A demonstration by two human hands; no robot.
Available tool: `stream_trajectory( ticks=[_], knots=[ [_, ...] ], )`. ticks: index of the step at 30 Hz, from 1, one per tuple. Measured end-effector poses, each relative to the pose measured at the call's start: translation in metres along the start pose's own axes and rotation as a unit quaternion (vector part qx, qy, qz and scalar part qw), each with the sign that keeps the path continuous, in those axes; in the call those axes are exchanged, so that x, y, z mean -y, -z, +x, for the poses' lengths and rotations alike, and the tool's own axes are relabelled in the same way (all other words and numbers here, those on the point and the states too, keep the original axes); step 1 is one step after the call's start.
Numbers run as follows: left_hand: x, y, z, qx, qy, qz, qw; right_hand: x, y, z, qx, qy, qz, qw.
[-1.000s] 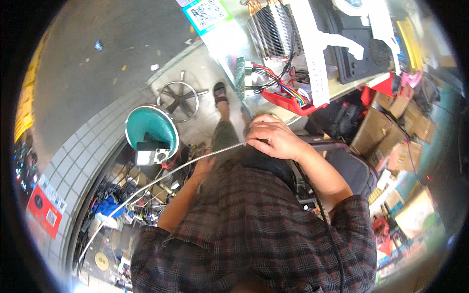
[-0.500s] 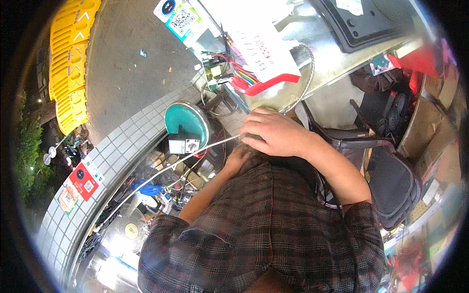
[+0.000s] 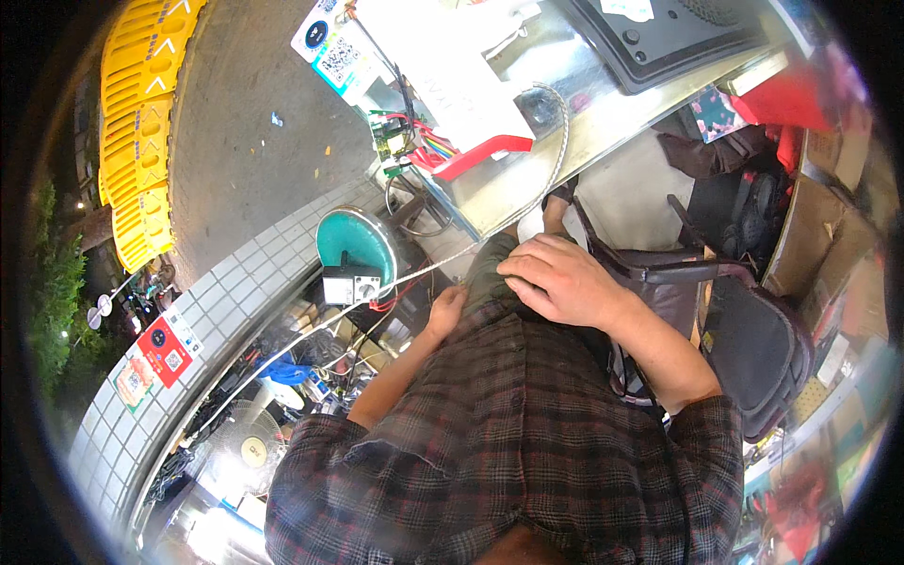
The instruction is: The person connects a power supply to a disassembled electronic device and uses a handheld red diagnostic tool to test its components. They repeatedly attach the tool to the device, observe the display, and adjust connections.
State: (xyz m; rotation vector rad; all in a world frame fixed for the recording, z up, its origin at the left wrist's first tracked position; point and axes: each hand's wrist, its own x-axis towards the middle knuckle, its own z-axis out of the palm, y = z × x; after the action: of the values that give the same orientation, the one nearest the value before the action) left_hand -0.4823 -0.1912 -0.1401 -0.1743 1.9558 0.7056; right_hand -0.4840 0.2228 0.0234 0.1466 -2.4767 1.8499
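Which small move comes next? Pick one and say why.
Perhaps reach the right hand forward and lift the pale cord aside: it stretches from the table past the green stool, where it might snag, and that hand looks free.

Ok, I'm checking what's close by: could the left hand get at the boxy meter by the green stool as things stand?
Probably yes: the left hand looks close to the meter; only the pale cable seems to cross between them, so it may need to reach past.
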Motion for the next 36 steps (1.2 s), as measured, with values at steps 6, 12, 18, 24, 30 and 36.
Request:
stream_trajectory(
  ticks=[6,12,18,24,30,36],
  knots=[
    [0.033,0.0,-0.002,-0.018,0.12,-0.03,0.992,0.006,0.017,-0.002,-0.005,-0.018,-0.049,0.999],
    [0.035,-0.006,-0.018,-0.071,0.044,-0.012,0.996,0.006,0.056,0.014,-0.068,-0.014,-0.088,0.994],
    [-0.076,0.032,-0.084,-0.085,-0.149,0.185,0.968,-0.025,0.095,0.053,-0.163,-0.153,-0.143,0.964],
    [-0.222,0.117,-0.105,0.028,-0.082,-0.057,0.995,-0.046,0.094,0.076,-0.077,-0.206,-0.255,0.942],
    [-0.337,0.189,0.037,-0.271,-0.374,-0.281,0.841,-0.038,0.097,0.09,0.029,-0.265,-0.311,0.912],
    [-0.426,0.227,0.153,-0.275,-0.445,-0.308,0.794,-0.033,0.088,0.1,0.089,-0.326,-0.391,0.856]
  ],
)
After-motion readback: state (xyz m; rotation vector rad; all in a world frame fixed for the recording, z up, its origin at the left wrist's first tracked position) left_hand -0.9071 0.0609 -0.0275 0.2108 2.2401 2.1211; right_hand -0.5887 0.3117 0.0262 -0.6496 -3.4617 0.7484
